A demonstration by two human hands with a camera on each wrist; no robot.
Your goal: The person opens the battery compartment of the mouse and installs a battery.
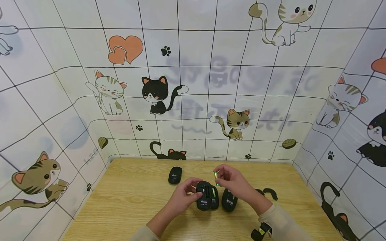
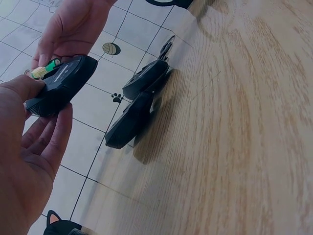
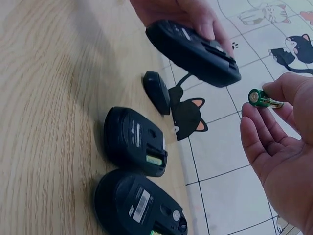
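My left hand (image 1: 184, 195) holds a black computer mouse (image 1: 203, 197) above the table, its underside with an uncovered battery slot turned up. Thumb and fingers grip its sides. Pinched in my right hand (image 1: 233, 180) is a small green-and-gold battery (image 1: 216, 178), just right of that mouse and apart from it in the right wrist view. Two more black mice lie upside down on the table below: one mouse (image 3: 134, 142) has a battery (image 3: 154, 160) in its slot, and the labelled mouse (image 3: 142, 203) beside it also shows part of a battery.
Farther back on the wooden table (image 1: 135, 201) sits another black mouse (image 1: 175, 175), right side up. Dark curved pieces, perhaps mouse covers (image 1: 270, 193), lie on the right, partly behind my right forearm. A cat-print cloth (image 1: 196, 83) surrounds the table's back and sides.
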